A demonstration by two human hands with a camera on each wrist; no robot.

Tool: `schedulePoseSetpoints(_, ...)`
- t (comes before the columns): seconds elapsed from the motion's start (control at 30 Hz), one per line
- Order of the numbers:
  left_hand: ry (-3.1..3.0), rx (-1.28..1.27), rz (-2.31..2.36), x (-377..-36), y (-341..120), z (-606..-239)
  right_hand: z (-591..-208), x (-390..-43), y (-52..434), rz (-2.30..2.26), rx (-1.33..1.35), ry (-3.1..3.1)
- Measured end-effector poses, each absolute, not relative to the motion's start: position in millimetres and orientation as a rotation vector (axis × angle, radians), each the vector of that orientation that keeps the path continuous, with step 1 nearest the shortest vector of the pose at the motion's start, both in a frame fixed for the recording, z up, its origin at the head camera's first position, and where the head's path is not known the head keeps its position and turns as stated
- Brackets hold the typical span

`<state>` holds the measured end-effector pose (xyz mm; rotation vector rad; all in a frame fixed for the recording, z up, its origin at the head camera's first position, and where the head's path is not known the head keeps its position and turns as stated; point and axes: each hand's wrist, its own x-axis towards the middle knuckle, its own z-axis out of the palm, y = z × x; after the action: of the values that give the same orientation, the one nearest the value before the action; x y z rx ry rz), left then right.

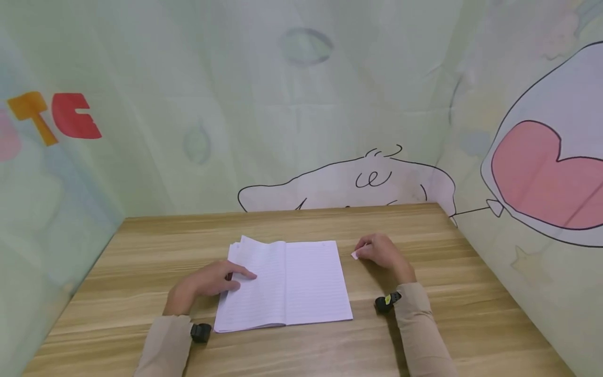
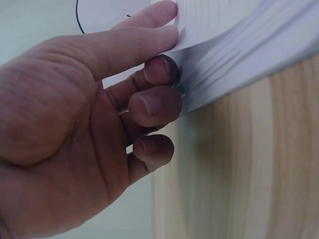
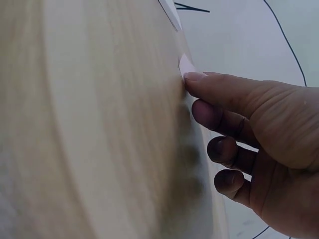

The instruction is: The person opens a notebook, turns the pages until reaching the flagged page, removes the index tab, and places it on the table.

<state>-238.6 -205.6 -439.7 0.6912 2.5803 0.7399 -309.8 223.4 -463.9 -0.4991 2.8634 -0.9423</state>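
Note:
An open lined notebook (image 1: pixel 316 283) lies on the wooden table, a corner of its left page sticking up at the top. My left hand (image 1: pixel 214 277) is at the notebook's left side, with the index finger stretched over the left page (image 1: pixel 261 301) and the thumb beside it. In the left wrist view, the other fingers (image 2: pixel 154 104) bend close to the page edges. Right of the notebook, my right hand (image 1: pixel 379 250) pinches a small white piece of paper (image 1: pixel 355 255) between thumb and index finger. The right wrist view shows this paper piece (image 3: pixel 185 64) at the thumb tip, the remaining fingers loosely curled.
The wooden table (image 1: pixel 320 351) reaches back to a pale green printed curtain (image 1: pixel 179 173), which also hangs along both sides. Small black wrist cameras sit at the left sleeve (image 1: pixel 165 340) and the right sleeve (image 1: pixel 421 324).

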Motion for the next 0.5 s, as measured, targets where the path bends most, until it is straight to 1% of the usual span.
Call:
schedulePoseSetpoints(0.2,2.58,0.712,0.725,-239.6,-205.5,-440.5,-465.3,-308.5,223.0,-0.942,-0.506,2.867)
schedulePoseSetpoints(0.5,2.575,0.689,0.743,-239.2,-205.0,-440.1,-464.2,-306.6,221.3,-0.928,-0.417,2.872)
